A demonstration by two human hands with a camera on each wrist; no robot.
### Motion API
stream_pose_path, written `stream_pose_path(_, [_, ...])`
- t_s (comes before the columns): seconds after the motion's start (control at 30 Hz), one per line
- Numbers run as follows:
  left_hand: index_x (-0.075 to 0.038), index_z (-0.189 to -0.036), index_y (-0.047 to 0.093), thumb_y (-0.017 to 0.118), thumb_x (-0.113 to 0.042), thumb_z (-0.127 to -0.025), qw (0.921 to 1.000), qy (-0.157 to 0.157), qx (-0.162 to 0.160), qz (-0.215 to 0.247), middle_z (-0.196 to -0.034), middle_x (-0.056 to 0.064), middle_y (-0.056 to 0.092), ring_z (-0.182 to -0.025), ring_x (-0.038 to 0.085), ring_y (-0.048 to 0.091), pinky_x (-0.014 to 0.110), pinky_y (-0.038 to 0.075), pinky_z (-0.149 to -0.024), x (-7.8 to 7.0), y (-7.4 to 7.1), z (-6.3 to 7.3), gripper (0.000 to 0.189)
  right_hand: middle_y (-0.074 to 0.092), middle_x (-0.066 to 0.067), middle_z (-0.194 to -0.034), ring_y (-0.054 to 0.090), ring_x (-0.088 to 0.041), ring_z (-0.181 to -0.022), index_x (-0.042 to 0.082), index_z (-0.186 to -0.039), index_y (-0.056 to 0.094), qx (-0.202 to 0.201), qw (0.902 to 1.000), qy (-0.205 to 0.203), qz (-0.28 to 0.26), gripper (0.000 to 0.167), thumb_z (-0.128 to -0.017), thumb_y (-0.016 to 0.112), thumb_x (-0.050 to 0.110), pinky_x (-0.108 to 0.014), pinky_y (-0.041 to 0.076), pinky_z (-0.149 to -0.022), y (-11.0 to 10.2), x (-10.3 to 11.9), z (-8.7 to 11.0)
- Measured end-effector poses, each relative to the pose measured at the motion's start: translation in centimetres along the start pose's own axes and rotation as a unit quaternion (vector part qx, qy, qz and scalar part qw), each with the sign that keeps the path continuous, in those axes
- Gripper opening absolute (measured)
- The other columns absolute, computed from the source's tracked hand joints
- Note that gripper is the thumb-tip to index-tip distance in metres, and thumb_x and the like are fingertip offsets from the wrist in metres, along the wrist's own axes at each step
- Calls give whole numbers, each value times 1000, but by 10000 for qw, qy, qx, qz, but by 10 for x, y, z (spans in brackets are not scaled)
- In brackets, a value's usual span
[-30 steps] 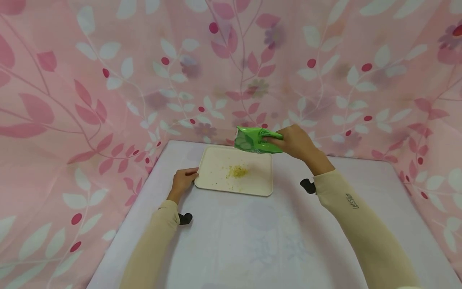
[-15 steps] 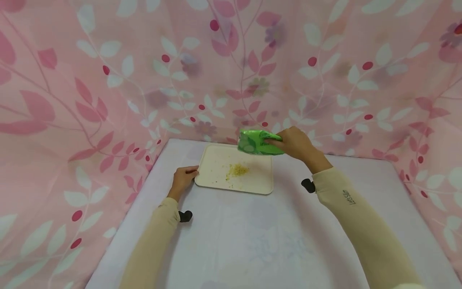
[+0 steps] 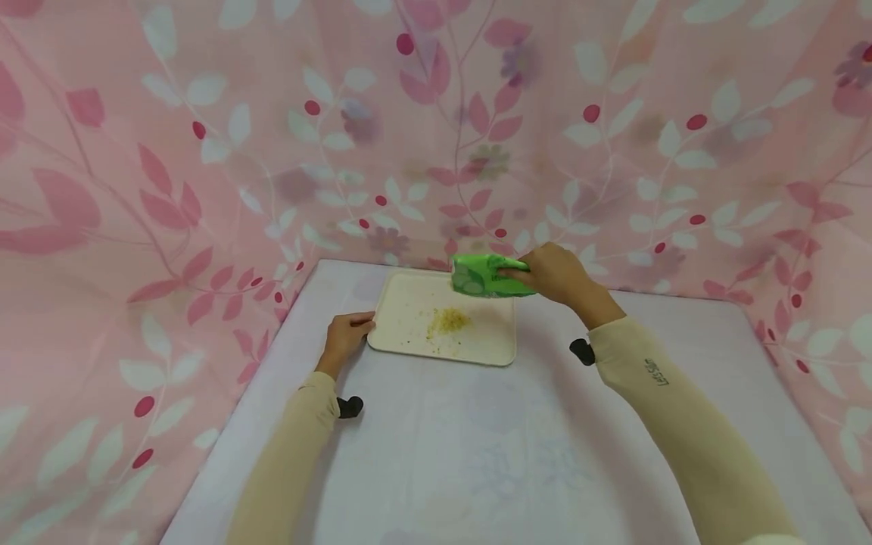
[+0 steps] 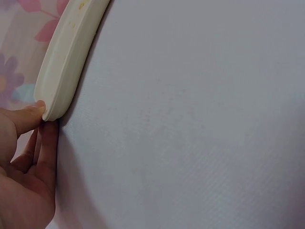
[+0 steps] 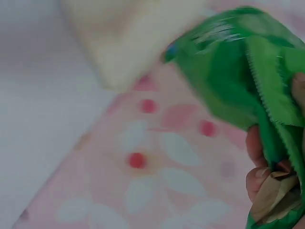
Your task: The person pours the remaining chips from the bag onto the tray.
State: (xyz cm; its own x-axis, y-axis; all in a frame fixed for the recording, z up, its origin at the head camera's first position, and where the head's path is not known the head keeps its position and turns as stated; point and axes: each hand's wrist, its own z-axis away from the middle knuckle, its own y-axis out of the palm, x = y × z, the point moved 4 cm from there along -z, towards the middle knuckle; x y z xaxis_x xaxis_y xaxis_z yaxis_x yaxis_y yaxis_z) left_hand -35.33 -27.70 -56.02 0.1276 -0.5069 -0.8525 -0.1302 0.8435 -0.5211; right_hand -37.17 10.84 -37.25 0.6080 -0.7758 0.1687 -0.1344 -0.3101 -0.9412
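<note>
Crumbs (image 3: 450,321), yellow and small, sit in a loose heap near the middle of a cream tray (image 3: 489,351), with a few strays around them. The tray lies close to the tabletop's (image 3: 477,446) far edge, nearer its far left corner than its far right one. At the tray's left side, the person's left hand (image 3: 346,337) pinches the rim near the close left corner, thumb on the rim, fingers bent beneath it. Over the tray's far right corner, the right hand (image 3: 557,274) holds up a shiny green bag (image 3: 480,275), thumb and fingers closed round its folded part, the bag's other end pointing left. From the right wrist, a crimped edge and some brown lining show. Pink leaf-patterned cloth (image 3: 409,166) hangs beyond the far edge.
</note>
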Motion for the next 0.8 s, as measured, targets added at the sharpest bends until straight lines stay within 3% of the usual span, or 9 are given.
stream_pose_path(0.1, [-8,-119,72,70,-14,-92,10000,-40,-18,-9,-111,11,71,-108,21,61,33,49,-88,1,-1,-1,28,44,2,-50,55,-20,-53,14,-112,71,444,9978,-173,460,37,-89,69,44,-41,52,-57,20,-3,0])
stream_pose_path(0.17, [-9,-119,72,69,-14,-92,10000,-48,12,-24,-111,11,71,-109,21,60,33,48,-89,1,-1,-2,28,48,1,-54,58,-20,-58,16,-123,67,447,9972,-266,544,44,-89,70,43,-42,53,-63,23,-2,-1])
stream_pose_path(0.2, [-9,-119,72,70,-15,-92,10000,-40,21,-26,-112,10,71,-109,20,60,33,48,-89,1,-1,-2,28,47,0,-53,56,-20,-54,17,-119,69,432,9976,-222,491,40,-89,70,43,-41,52,-58,20,-1,-1])
stream_pose_path(0.27, [-9,-120,71,69,-15,-92,10000,-9,46,-14,-112,11,71,-109,21,61,34,49,-89,1,-1,-2,28,42,0,-52,49,-19,-49,12,-94,72,264,9987,-127,416,32,-89,69,44,-37,46,-50,10,1,-2])
stream_pose_path(0.33, [-9,-119,71,70,-14,-92,10000,-24,54,12,-111,11,71,-109,21,61,34,49,-89,0,-2,-2,28,38,1,-52,43,-18,-47,12,-68,63,95,9995,-89,301,40,-90,68,45,-34,37,-45,-4,6,-4])
stream_pose_path(0.4, [-8,-119,72,70,-14,-92,10000,-39,33,8,-111,11,71,-109,22,61,35,49,-89,1,-3,-2,28,33,0,-48,39,-18,-43,13,-54,49,189,9992,-55,355,52,-90,67,47,-33,33,-43,-9,9,-5])
stream_pose_path(0.43, [-8,-119,72,70,-14,-91,10000,-43,13,17,-111,12,71,-109,23,61,35,49,-89,1,-4,-3,28,34,1,-48,40,-18,-45,14,-52,45,313,9983,-98,481,55,-90,66,47,-34,36,-44,-8,10,-7])
stream_pose_path(0.6, [-8,-120,71,69,-14,-92,10000,-50,18,-44,-113,12,70,-111,23,60,35,49,-89,1,-4,-3,28,49,2,-50,55,-20,-55,15,-62,63,926,9891,-446,1054,41,-88,69,46,-42,53,-61,11,13,-10])
stream_pose_path(0.8, [-8,-121,70,68,-14,-93,9999,-28,99,3,-113,12,70,-109,22,61,32,49,-87,-1,0,-1,29,43,-1,-48,48,-19,-46,12,-69,67,318,9931,-623,944,37,-85,73,44,-37,45,-44,-7,25,-13])
